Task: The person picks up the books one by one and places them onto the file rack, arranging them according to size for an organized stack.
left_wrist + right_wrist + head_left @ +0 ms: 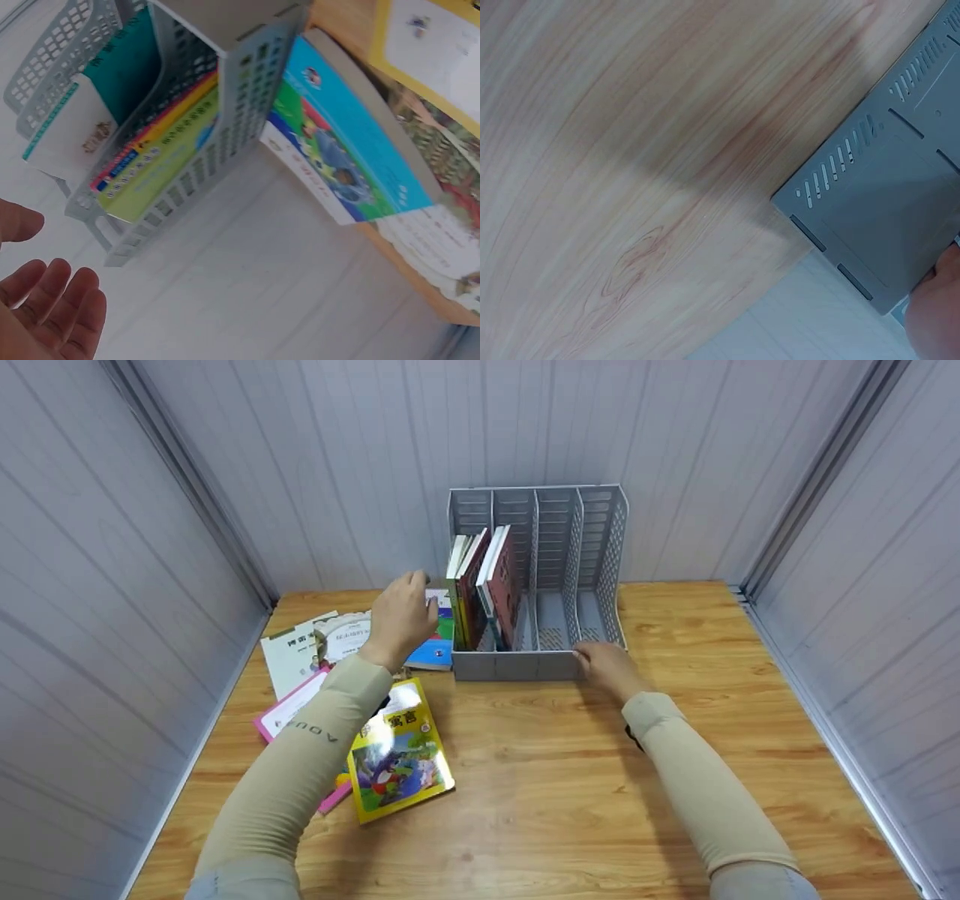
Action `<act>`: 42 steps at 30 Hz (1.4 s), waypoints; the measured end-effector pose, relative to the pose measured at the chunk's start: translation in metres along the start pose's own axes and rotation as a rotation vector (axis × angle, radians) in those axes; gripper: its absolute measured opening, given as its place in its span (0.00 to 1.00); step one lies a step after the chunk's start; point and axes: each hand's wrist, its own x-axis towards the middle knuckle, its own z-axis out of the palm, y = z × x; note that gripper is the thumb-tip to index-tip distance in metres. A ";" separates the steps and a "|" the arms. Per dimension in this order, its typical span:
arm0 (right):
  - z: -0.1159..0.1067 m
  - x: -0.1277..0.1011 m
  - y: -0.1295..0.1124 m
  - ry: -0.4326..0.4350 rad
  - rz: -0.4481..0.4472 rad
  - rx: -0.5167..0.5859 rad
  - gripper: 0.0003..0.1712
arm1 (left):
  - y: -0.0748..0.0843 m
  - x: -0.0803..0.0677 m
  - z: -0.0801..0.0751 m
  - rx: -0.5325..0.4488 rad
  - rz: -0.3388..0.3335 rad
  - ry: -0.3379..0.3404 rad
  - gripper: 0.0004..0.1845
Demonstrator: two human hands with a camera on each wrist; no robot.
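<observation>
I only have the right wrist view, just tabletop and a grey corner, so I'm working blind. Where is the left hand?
Observer: The left hand is raised, fingers relaxed, holding nothing, left of the rack above a blue book.
Operator: Anything in the rack?
Observer: Books stand in its two left slots; the two right slots hold nothing.
Operator: And my right hand?
Observer: The right hand touches the rack's front right corner.
</observation>
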 end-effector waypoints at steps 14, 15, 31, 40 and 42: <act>0.001 -0.001 -0.002 0.004 0.002 0.018 0.17 | -0.052 -0.037 0.003 0.014 -0.114 -0.218 0.21; 0.001 -0.001 -0.002 0.006 0.000 0.015 0.17 | -0.055 -0.040 0.005 0.019 -0.119 -0.239 0.23; 0.003 -0.002 0.001 0.030 -0.017 0.001 0.17 | -0.096 -0.088 0.027 0.018 -0.110 -0.597 0.35; 0.003 0.000 0.000 0.016 -0.008 0.010 0.17 | -0.103 -0.098 0.031 0.051 -0.159 -0.776 0.52; 0.003 0.000 0.000 0.014 -0.007 0.015 0.17 | -0.103 -0.099 0.032 0.062 -0.164 -0.800 0.51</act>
